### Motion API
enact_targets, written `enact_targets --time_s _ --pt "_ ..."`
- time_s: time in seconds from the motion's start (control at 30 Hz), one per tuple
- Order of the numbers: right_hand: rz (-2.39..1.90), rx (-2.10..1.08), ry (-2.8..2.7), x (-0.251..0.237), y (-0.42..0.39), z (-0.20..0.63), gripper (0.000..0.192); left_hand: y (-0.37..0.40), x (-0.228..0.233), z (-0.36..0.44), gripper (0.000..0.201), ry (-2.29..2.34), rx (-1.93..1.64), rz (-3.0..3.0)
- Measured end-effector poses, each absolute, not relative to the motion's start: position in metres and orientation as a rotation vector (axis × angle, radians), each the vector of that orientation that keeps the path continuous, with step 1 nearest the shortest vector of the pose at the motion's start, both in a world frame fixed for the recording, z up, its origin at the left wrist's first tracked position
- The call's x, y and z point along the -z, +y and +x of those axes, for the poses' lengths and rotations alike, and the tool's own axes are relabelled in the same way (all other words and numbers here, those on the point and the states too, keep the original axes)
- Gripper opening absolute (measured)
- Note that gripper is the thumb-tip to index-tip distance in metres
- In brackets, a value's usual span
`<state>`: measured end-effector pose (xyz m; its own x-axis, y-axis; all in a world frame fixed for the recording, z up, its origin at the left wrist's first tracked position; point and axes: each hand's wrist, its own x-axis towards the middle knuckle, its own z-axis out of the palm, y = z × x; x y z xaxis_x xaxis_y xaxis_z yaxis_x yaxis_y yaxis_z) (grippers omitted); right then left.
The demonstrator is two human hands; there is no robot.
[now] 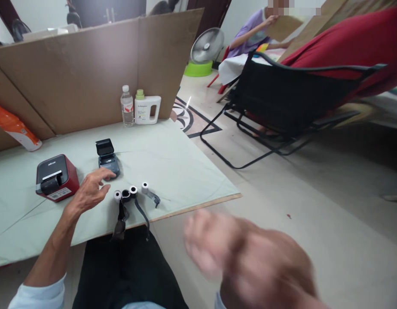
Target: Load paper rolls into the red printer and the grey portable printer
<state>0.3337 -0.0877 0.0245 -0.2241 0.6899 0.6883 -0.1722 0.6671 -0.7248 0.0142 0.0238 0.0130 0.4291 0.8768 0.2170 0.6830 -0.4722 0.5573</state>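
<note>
Left hand (93, 189) half-open, empty, at small printer's (110, 165) 6 o'clock; right hand (211, 240) blurred, grip unclear. Printer likely light, rigid; 12 o'clock lid (105, 147) probably fragile; grasp sides.

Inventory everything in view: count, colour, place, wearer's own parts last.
Table: one, pale green, left
Cardboard screen: one, brown, behind table
Boxy device: one, red-black, table's left
Small device: one, dark grey, table's middle
Rolls: four, white and black, near table's edge
Strips: at least three, dark, beside rolls
Orange bottle: one, orange-white, far left
Water bottle: one, clear, by cardboard screen
Jug: one, white, beside water bottle
Fan: one, silver, upper centre
Floor: one, pale, right
Chair: one, black, right
Cloth: one, red, upper right
Other person: one, purple top, upper right
Trousers: one, black, below
Left hand: one, by small device
Right hand: one, blurred, over floor
</note>
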Motion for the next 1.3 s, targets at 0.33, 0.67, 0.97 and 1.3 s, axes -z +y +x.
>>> enact_targets --time_s 0.33,0.67,0.97,1.3 --pt "-0.924 -0.768 -1.69 0.026 -0.013 0.286 0.011 0.007 0.031 0.021 0.029 1.356 -0.315 2.371" --pt "-0.95 -0.865 -1.656 0.028 -0.011 0.281 0.017 0.003 0.025 0.003 0.033 1.391 -0.53 2.178" --pt "-0.969 -1.103 -1.696 0.031 -0.001 0.263 0.015 -0.002 0.004 -0.007 0.028 1.405 -0.726 2.092" --pt "-0.819 -1.474 -1.642 0.039 0.032 0.226 0.045 -0.002 -0.009 -0.002 0.023 1.314 -1.047 2.042"
